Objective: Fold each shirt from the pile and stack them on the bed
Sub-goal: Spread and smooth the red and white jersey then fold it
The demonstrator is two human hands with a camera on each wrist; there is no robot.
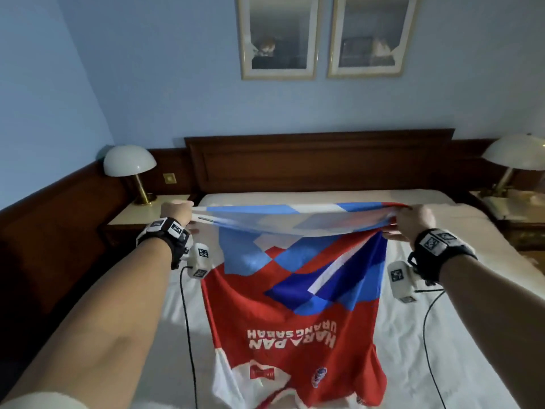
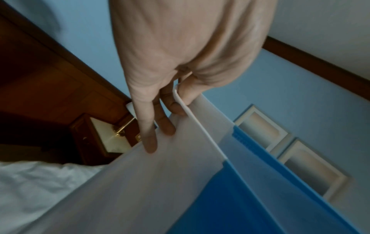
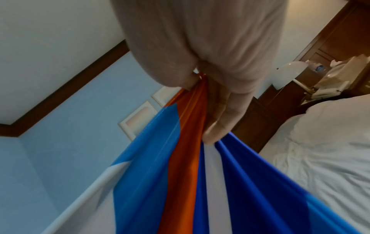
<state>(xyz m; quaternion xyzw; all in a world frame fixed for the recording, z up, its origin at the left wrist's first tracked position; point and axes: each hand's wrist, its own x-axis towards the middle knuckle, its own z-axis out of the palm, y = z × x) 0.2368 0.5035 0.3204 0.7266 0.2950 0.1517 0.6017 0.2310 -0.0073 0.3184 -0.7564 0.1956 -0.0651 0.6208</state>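
A red, blue and white jersey (image 1: 295,305) with upside-down white lettering hangs stretched in the air above the bed (image 1: 442,335). Its collar end trails low near me. My left hand (image 1: 177,212) pinches the hem's left corner, and in the left wrist view the fingers (image 2: 150,134) press on the white cloth (image 2: 160,182). My right hand (image 1: 414,221) grips the hem's right corner, where the right wrist view shows bunched red, white and blue fabric (image 3: 200,174) caught between thumb and fingers (image 3: 220,123). No pile of shirts is in view.
The bed has a white rumpled sheet and a dark wooden headboard (image 1: 318,160). Nightstands with dome lamps (image 1: 129,163) (image 1: 519,154) flank it. Two framed pictures (image 1: 278,36) hang on the blue wall. Cables (image 1: 188,335) run down from my wrist cameras.
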